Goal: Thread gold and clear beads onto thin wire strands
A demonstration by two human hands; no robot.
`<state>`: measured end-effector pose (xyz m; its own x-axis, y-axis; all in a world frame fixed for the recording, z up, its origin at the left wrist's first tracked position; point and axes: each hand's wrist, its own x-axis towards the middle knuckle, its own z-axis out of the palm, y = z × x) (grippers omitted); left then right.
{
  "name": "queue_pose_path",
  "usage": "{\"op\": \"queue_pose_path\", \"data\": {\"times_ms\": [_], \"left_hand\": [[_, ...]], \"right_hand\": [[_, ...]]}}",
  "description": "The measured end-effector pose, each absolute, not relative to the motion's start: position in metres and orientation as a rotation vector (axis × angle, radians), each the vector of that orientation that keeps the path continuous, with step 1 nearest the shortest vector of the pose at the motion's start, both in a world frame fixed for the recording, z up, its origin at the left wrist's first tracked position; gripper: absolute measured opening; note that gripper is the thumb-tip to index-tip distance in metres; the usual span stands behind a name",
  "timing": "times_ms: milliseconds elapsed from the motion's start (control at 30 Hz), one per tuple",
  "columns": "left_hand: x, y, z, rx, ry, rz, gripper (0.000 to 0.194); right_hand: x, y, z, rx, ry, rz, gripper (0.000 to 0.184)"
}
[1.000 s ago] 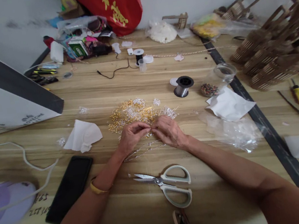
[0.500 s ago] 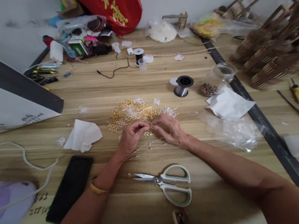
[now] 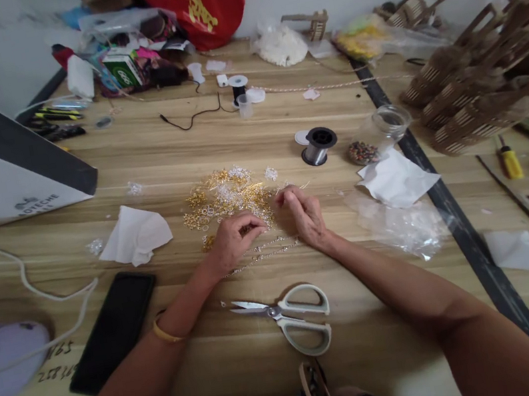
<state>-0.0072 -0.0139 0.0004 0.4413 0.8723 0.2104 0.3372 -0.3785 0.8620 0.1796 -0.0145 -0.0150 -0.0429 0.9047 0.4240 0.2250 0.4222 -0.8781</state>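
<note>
My left hand (image 3: 232, 240) rests on the wooden table (image 3: 185, 150) with fingers curled in a pinch at the near edge of a pile of small gold and clear jewellery parts (image 3: 224, 198). What it pinches is too small to name. My right hand (image 3: 301, 213) is closed beside it, fingertips at the right edge of the pile. Thin beaded chains (image 3: 266, 252) lie on the table under and between both wrists. White-handled scissors (image 3: 289, 315) lie shut just in front of my forearms.
A black phone (image 3: 112, 331) and crumpled white tissue (image 3: 134, 237) lie at left. A wire spool (image 3: 317, 146), bead jar (image 3: 382, 127), paper and plastic wrap (image 3: 401, 226) sit at right. Wooden baskets (image 3: 474, 88) stack far right, clutter and a red bag (image 3: 199, 3) at the back.
My hands have drawn slightly apart: the right hand shifted right and up toward the pile's edge. The camera view tilted a little, shifting everything up and left.
</note>
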Motion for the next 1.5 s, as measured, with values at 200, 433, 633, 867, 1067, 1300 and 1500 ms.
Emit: {"op": "queue_pose_path", "data": {"times_ms": [200,433,633,867,1067,1300,1500], "left_hand": [[-0.005,-0.014,0.002,1.947,1.057,0.894,0.008],[-0.005,-0.015,0.004,1.942,0.998,0.835,0.009],[-0.005,-0.015,0.003,1.996,1.043,0.929,0.009],[-0.007,-0.013,0.001,2.051,1.044,0.988,0.009],[-0.012,-0.011,-0.002,1.97,1.095,0.99,0.01],[-0.015,-0.01,-0.006,1.911,1.138,1.019,0.012],[-0.013,-0.011,-0.005,1.915,1.147,1.024,0.013]], "right_hand": [[0.181,-0.011,-0.015,-1.089,-1.395,0.792,0.039],[0.185,-0.001,-0.023,-1.092,-1.179,0.864,0.045],[0.185,0.001,-0.023,-1.061,-1.091,0.904,0.045],[0.185,0.0,-0.026,-1.096,-1.23,0.83,0.044],[0.185,-0.009,-0.016,-1.102,-1.406,0.76,0.038],[0.18,-0.014,-0.015,-0.876,-1.925,0.536,0.021],[0.179,-0.012,-0.023,-0.84,-2.119,0.357,0.022]]}}
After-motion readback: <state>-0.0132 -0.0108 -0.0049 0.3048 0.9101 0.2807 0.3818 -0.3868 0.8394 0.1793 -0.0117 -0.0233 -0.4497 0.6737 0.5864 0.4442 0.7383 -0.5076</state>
